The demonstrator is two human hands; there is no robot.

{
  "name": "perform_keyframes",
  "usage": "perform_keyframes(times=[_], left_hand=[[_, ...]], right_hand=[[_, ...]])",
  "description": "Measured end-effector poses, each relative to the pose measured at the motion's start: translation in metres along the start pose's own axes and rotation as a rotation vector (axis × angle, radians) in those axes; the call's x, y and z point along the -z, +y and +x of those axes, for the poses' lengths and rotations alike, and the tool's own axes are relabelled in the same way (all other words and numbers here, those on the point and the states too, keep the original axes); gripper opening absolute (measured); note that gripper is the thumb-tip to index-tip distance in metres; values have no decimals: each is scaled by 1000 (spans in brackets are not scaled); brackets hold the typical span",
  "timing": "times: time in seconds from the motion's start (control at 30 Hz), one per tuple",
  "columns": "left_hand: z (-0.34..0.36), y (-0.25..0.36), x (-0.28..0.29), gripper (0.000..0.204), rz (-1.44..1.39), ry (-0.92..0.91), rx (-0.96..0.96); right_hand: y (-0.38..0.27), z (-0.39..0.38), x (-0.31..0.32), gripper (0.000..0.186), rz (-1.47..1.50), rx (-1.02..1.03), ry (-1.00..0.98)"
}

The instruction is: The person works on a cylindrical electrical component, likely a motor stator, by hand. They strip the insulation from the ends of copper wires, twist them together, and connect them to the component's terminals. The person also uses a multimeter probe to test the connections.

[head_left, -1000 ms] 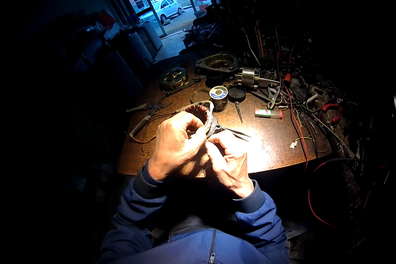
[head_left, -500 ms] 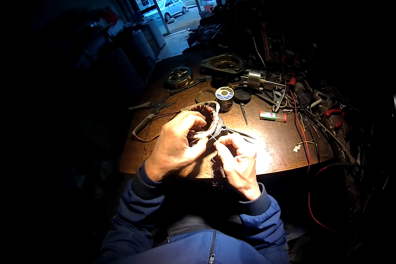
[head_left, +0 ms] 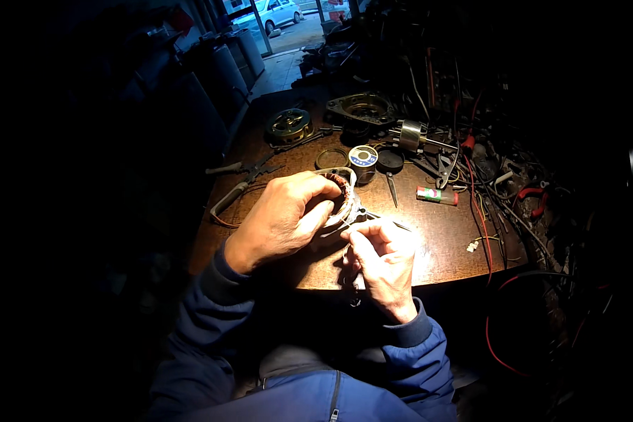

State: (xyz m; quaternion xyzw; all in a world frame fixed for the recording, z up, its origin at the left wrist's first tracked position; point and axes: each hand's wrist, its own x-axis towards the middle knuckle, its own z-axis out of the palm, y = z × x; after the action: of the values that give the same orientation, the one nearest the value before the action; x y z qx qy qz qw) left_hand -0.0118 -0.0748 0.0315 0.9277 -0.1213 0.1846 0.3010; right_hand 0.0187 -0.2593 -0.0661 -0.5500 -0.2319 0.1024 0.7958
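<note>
My left hand (head_left: 281, 221) grips a round motor stator (head_left: 336, 190) with copper windings and pale binding around its rim, fingers curled over the near-left side. Just to its right, my right hand (head_left: 377, 264) pinches a thin strand (head_left: 347, 226) at the stator's lower edge. Dark, thin loops hang below my right fingers toward the bench edge. Long slim tools (head_left: 401, 225) lie partly behind my right hand. Pliers (head_left: 252, 172) and a pale curved lead lie left of the stator. A labelled spool (head_left: 363, 163) stands behind it.
The wooden bench (head_left: 443, 253) holds a brass-coloured end cover (head_left: 289, 125), a flanged housing (head_left: 361, 107), a rotor with shaft (head_left: 411, 135), a round dark tin (head_left: 389, 160), scissors, a red-capped tube (head_left: 436, 196) and tangled wires along the right. A bright doorway with a parked car lies beyond.
My left fingers have shifted up and over the stator's rim. My right hand has drawn slightly right, and more loops show below it. The view has shifted slightly, moving bench items lower and right.
</note>
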Motion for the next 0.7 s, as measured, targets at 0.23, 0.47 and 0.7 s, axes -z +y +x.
perform_keyframes(times=[0.23,0.47,0.7], left_hand=[[15,8,-9,22,115,-78,27],[22,28,-13,14,534,-121,18],[16,37,-16,8,677,-77,-66]], right_hand=[[7,6,5,6,123,10,1],[8,4,6,3,83,-50,-23],[9,5,8,2,60,-47,-36]])
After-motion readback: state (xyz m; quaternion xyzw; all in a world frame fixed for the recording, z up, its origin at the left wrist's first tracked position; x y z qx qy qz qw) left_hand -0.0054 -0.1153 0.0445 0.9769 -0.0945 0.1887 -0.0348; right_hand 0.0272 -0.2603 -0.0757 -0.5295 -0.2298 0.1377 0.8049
